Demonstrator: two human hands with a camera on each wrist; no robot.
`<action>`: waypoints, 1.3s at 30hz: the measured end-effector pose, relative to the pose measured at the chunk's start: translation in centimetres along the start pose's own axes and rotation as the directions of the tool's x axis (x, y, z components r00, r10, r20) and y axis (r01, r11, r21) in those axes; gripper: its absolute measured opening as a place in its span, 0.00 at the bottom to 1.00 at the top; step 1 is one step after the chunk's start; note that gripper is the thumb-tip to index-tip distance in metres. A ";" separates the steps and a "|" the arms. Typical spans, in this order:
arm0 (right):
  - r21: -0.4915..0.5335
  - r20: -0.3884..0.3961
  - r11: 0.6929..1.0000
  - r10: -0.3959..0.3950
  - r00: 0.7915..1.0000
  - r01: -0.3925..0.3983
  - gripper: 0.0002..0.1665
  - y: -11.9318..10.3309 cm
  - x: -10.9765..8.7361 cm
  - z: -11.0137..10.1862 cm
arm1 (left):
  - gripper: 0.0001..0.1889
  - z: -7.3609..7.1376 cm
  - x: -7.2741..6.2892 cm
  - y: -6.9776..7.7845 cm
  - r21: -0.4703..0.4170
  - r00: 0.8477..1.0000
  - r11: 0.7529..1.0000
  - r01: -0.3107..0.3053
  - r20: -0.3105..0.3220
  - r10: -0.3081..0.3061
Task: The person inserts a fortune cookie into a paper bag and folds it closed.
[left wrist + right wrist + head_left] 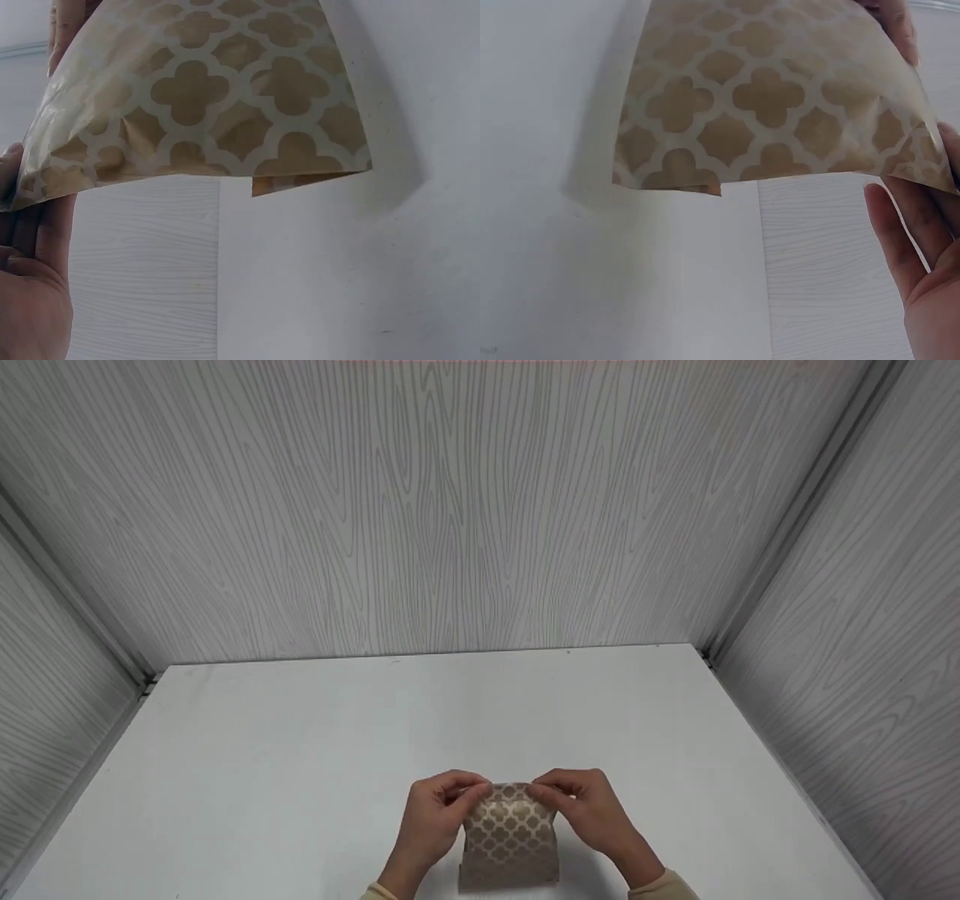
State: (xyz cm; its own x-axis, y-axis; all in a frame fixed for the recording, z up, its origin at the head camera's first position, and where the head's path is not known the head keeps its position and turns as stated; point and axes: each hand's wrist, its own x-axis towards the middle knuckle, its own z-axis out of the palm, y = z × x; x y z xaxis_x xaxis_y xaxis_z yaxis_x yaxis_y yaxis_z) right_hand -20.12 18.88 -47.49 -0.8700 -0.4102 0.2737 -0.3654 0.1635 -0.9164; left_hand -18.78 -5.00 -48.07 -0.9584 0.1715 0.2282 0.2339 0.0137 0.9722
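A brown paper bag (510, 832) with a pale quatrefoil pattern is held up by its top edge, near the front of the white table. My left hand (437, 815) pinches its upper left corner between thumb and fingers. At the upper right corner, my right hand (589, 808) pinches the paper the same way. In the left wrist view the patterned side of the bag (225, 97) fills the upper part, with a small flap showing under its edge. The right wrist view shows the bag (757, 97) bowed and slightly creased near the fingers.
The white tabletop (337, 735) spreads around the hands. Behind it stands a grey wood-grain panel (435, 510), and similar panels close in the left side (45, 720) and the right side (862, 660).
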 end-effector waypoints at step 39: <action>0.078 -0.106 0.975 0.215 0.971 -0.208 0.13 2.3 0.3 -0.7 | 0.17 -1.8 0.3 -2.4 0.008 0.995 0.996 0.089 -0.051 -0.089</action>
State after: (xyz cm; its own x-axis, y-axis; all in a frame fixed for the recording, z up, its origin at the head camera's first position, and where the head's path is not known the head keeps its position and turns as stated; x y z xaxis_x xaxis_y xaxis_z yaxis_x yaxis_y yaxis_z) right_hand -21.46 19.73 -49.32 -0.9584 -0.2676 0.0993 -0.1497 0.1748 -0.9732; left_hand -19.88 -6.72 -50.28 -0.9825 0.1192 0.1432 0.1485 0.0366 0.9882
